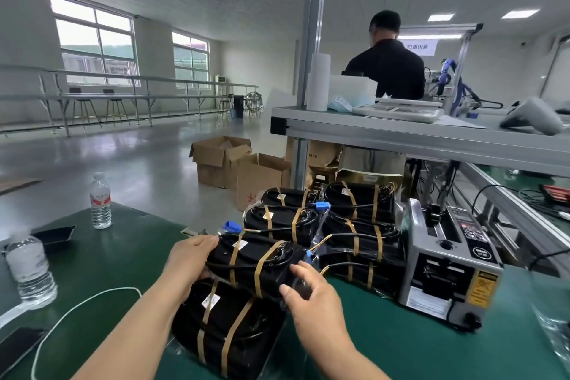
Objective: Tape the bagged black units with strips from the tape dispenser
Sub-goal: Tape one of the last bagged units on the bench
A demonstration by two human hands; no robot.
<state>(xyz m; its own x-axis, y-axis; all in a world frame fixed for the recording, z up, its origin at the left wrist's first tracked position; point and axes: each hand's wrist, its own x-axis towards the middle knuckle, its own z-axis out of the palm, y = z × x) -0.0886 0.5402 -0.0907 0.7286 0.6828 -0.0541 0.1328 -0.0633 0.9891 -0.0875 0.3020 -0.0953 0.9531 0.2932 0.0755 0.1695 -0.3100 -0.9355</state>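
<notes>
While the left hand [191,259] and right hand [311,296] grip the black plastic-bagged unit [256,259] left of the grey boxy tape dispenser [447,265], its slick wrapping may slip.

A worker's 2 arms show uncovered from the frame's lower edge: bare left forearm [135,327] and bare right forearm [339,355], ending in the ungloved left hand [191,259] and right hand [311,296].

**Around the green bench**

At left on the green mat [129,256] stand two water bottles, one red-labelled [100,202], one nearer [30,270], with a black tray [55,236] between them. A phone [18,345] and a white cord [77,305] lie lower left. Open cardboard boxes [220,160] sit on the floor at centre. A person in black [388,68] stands upper right, back turned, behind a white roll [318,82].
</notes>
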